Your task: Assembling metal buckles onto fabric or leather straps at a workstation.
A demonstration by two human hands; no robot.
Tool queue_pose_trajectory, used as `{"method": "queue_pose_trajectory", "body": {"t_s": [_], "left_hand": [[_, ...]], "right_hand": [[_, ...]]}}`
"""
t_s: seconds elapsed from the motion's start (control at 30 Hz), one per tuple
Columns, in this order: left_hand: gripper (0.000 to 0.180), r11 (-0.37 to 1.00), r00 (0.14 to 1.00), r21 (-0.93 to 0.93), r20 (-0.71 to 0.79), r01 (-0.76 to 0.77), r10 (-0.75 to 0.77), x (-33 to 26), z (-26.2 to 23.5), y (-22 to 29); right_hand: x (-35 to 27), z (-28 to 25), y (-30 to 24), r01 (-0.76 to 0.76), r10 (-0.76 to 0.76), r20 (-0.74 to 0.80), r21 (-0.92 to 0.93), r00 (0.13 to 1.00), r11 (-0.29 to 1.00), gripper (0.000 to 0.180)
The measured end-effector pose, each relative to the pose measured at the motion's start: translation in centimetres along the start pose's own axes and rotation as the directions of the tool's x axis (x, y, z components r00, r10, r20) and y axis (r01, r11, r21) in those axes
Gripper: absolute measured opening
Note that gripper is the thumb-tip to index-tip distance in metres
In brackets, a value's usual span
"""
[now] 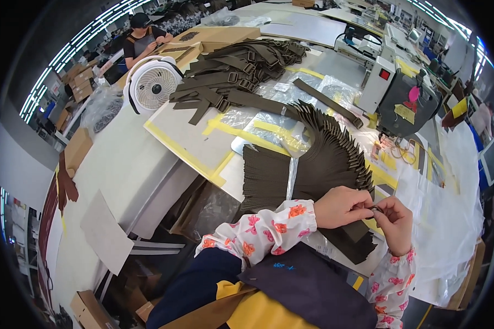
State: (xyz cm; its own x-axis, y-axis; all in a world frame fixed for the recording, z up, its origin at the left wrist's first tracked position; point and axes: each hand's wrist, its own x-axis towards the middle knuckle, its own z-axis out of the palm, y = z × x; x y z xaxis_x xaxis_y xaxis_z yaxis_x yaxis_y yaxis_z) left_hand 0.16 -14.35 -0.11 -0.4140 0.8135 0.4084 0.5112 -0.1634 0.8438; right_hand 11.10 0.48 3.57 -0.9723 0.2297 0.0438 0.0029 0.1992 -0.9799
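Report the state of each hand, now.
Left hand: closed, pinching a small dark piece, exact kind unclear.
Right hand: closed, pinching that same piece from the other side.

Factory workshop, sewing machine (405, 107), piled straps (240, 70)

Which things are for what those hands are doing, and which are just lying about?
Probably for the job:
small dark piece, pinched by left hand and right hand
strap bundle
strap heap

Probably just lying about:
white fan
cardboard box
white sheet
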Motion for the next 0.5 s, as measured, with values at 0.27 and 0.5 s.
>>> {"method": "queue_pose_trajectory", "body": {"t_s": [0.27, 0.5], "left_hand": [[0.019, 0.977, 0.972, -0.186, -0.188, 0.107, -0.142, 0.6, -0.5, -0.4], [0.026, 0.973, 0.95, -0.194, -0.258, 0.128, -0.176, 1.7, -0.4, -1.0]], "right_hand": [[1.0, 1.6, 1.2, 0.044, 0.003, -0.203, 0.229, 0.979, 0.972, 0.01], [0.8, 0.8, 0.3, -0.109, 0.096, 0.058, 0.309, 0.994, 0.945, 0.02]]}}
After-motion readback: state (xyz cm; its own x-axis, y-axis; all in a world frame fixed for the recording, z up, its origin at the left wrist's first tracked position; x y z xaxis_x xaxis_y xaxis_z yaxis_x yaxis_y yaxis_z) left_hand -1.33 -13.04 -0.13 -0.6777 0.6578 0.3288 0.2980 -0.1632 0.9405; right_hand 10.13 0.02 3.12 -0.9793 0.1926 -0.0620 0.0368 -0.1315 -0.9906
